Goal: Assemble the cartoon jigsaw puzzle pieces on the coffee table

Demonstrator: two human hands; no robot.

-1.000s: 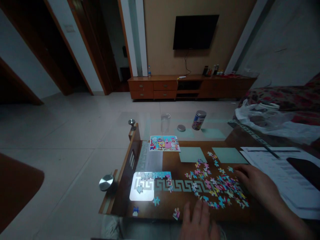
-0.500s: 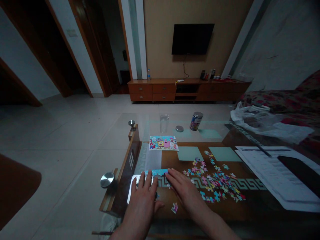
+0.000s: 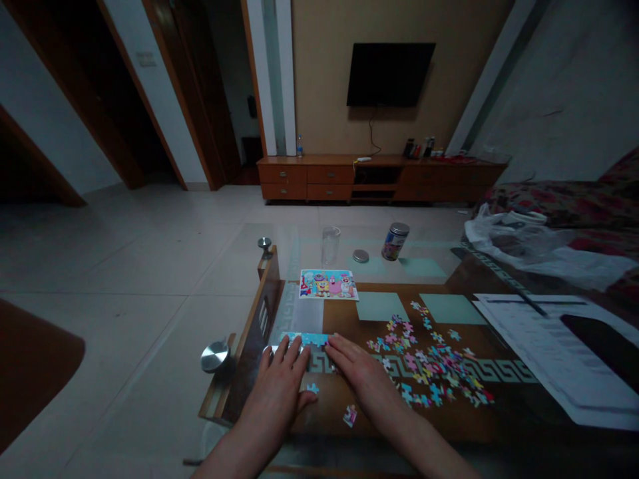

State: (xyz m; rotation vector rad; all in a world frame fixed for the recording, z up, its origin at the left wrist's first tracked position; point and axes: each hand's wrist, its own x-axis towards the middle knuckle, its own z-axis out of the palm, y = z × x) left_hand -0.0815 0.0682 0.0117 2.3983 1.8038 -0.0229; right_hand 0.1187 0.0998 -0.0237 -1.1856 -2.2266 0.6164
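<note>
A narrow strip of joined blue jigsaw pieces (image 3: 315,339) lies on the glass table, running left to right in front of both hands. My left hand (image 3: 280,386) rests over its left part, fingers stretched and apart, covering some of it. At the right end, the fingertips of my right hand (image 3: 363,374) touch the strip, the fingers straight and close together. A loose light-blue jigsaw piece (image 3: 313,388) sits by my left thumb. Between the wrists lies a purple-pink piece (image 3: 350,416). A white-edged object is mostly hidden under my left hand.
Many loose jigsaw pieces (image 3: 434,362) are scattered to the right. Beyond the strip lies a cartoon picture card (image 3: 328,285). Farther back stand a clear jar (image 3: 330,246), a metal lid (image 3: 360,256) and a printed can (image 3: 395,241). Papers (image 3: 549,352) lie at the right.
Both hands and the blue strip have shifted slightly left. More of the strip's left end shows, less of the white-edged object does, and the light-blue piece by my left thumb shows more.
</note>
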